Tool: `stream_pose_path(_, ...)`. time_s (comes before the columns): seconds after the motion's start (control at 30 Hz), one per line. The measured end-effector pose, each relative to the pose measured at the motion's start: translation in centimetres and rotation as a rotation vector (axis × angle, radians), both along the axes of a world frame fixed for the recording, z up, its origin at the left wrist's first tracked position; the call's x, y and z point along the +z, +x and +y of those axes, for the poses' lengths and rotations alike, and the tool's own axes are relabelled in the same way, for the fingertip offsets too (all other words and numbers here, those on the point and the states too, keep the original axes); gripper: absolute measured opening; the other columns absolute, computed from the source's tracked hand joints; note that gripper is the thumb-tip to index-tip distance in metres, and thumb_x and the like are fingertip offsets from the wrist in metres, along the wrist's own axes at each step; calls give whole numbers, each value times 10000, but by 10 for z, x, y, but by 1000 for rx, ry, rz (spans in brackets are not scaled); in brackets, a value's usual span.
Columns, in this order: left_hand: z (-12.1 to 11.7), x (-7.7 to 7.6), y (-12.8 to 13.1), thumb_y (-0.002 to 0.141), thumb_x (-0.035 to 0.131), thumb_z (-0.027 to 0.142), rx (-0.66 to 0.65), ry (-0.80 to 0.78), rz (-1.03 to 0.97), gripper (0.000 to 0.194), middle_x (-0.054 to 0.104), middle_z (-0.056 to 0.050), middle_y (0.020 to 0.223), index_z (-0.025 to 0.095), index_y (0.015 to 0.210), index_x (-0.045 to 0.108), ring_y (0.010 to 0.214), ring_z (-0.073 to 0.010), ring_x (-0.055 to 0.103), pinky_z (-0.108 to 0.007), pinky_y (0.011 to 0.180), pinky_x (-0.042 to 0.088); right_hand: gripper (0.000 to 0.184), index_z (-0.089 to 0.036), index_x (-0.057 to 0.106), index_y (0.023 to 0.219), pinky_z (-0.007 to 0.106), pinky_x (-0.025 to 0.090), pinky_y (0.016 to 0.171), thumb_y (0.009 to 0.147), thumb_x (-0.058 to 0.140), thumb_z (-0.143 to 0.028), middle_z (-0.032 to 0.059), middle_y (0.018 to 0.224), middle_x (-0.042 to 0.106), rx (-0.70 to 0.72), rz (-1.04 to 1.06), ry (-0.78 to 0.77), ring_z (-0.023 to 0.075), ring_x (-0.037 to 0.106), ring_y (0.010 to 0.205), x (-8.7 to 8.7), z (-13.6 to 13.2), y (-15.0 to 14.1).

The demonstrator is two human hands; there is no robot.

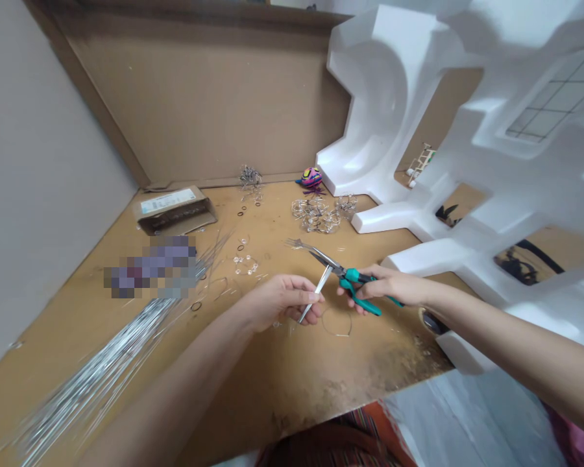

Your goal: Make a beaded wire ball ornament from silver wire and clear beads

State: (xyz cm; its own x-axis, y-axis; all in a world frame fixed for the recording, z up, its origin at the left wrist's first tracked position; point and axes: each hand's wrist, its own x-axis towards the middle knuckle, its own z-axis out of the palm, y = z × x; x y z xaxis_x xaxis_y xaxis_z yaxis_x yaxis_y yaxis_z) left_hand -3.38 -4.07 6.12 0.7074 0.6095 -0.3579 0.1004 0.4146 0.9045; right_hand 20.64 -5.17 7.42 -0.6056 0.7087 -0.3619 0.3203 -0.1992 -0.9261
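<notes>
My right hand (377, 285) is wrapped round the teal handles of a pair of long-nosed pliers (346, 275). Their dark jaws point up and left and are spread a little apart. Between thumb and fingers, my left hand (296, 298) pinches a narrow silver metal strip (317, 292). The strip's upper end meets the pliers near the jaws; whether they grip it, I cannot tell. On the table just below the hands lies a thin wire loop (337, 322). A fork-like piece of metal (294, 244) shows by the jaw tips.
Long silver wires (121, 340) lie bundled at left, near a small cardboard box (175, 211). Clear beads (246, 264) and dark rings (196, 306) are scattered mid-table. Tangled wire pieces (318, 215) lie farther back. White moulded foam (370, 110) stands along the right.
</notes>
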Motion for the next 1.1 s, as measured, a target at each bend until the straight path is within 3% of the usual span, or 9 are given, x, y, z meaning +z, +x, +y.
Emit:
stream_pose_path(0.4, 3, -6, 0, 679, 697, 318, -2, -19, -16, 213, 648, -13, 654, 126, 748, 635, 549, -76, 582, -184, 535, 415, 215, -140, 553, 885, 233, 416, 512, 698, 523, -241, 12, 714, 571, -47, -159, 87, 115, 531, 581, 1, -3, -4)
stream_pose_path(0.63, 4, -15, -1, 671, 702, 346, -2, 13, -5, 250, 641, -18, 644, 119, 751, 634, 542, -80, 583, -187, 532, 418, 111, -172, 510, 768, 239, 389, 531, 733, 506, -277, -21, 610, 531, -46, -237, 201, 115, 488, 544, -16, -2, -8)
stream_pose_path(0.8, 7, -24, 2, 627, 727, 381, -20, 14, -17, 304, 637, -19, 645, 115, 734, 627, 541, -86, 593, -195, 527, 425, 146, -182, 517, 769, 244, 357, 574, 726, 524, -321, -30, 661, 503, -92, -382, 379, 117, 451, 590, -27, 0, -10)
stream_pose_path(0.97, 12, -31, 5, 578, 743, 399, 16, 30, 32, 346, 628, -20, 607, 103, 706, 618, 520, -88, 585, -203, 516, 415, 175, -186, 481, 706, 240, 304, 514, 753, 482, -354, -44, 566, 455, -113, -494, 410, 112, 411, 524, -36, 2, -10)
stream_pose_path(1.1, 17, -33, 5, 618, 719, 370, -4, 62, 39, 295, 634, -22, 622, 107, 708, 620, 528, -85, 588, -196, 507, 408, 180, -191, 439, 671, 231, 279, 495, 750, 470, -350, -50, 553, 399, -138, -545, 472, 102, 362, 521, -43, 4, -10)
